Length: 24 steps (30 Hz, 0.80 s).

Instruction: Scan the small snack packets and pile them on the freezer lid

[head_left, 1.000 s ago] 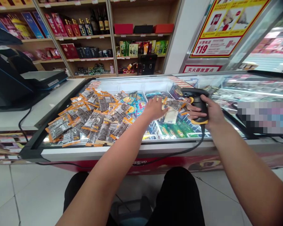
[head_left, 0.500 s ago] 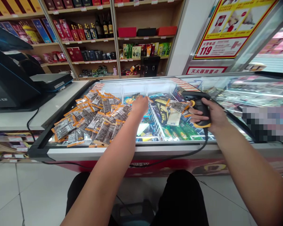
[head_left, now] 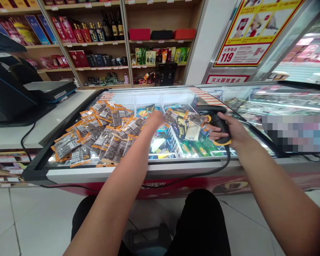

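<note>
My right hand (head_left: 233,131) is closed round the grip of a black and yellow barcode scanner (head_left: 216,119), held over the right part of the open chest freezer (head_left: 154,165). My left hand (head_left: 156,119) reaches over the freezer's middle and pinches a small grey and orange snack packet (head_left: 170,115) at its fingertips. A big heap of the same grey and orange packets (head_left: 101,133) lies on the freezer's left side. Under the hands, wire baskets hold blue, green and yellow wrapped items (head_left: 186,142).
A black point-of-sale terminal (head_left: 8,92) stands on the white counter (head_left: 42,124) at left. The scanner's black cable (head_left: 176,179) hangs along the freezer front. Wooden shelves of boxes and bottles (head_left: 109,42) line the back. My black-trousered knees (head_left: 200,220) are below.
My left hand went left from beside the scanner to the packet heap, then came back a little rightward with a packet at its fingertips. The right hand and scanner stayed nearly in place.
</note>
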Tool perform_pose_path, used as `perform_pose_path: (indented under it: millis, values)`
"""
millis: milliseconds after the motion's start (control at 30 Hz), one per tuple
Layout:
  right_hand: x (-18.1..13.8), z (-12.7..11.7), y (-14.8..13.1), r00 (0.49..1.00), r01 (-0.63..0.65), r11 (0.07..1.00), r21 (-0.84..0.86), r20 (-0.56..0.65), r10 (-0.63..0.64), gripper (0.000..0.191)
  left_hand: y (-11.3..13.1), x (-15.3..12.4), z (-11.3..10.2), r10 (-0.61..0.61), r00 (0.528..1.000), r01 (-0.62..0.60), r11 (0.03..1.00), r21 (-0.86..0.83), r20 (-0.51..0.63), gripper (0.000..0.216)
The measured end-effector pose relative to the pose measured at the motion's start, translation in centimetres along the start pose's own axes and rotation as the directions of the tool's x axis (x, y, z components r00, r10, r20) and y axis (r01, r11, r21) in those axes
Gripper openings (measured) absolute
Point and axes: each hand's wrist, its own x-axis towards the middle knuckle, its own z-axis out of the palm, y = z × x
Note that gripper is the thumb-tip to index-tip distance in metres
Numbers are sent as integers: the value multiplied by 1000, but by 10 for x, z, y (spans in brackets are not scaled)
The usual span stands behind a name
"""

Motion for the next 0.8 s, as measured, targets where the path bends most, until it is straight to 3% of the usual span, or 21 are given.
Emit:
perform_pose_path:
  millis: [233,367,467,600,667,800]
  values:
    - [0,0,5,994,-58,996,-75,93,65,48,8,1,10,-23,999,11,956,-294,-40,27]
    - [0,1,6,989,-77,993,-92,116,88,52,11,3,19,-70,997,53,839,-542,-11,37]
    - [0,1,7,990,-76,994,-80,115,85,52,9,6,24,-75,997,66,784,-617,12,44]
    - [0,-2,8,991,-76,995,-59,108,82,53,9,6,25,-70,997,73,788,-611,29,45]
    - [0,-3,9,991,-74,996,-56,109,80,52,12,0,20,-55,998,70,836,-544,45,40]
    - [1,-4,7,995,-43,998,-34,83,46,48,22,-22,2,39,997,-45,994,-99,-61,28]
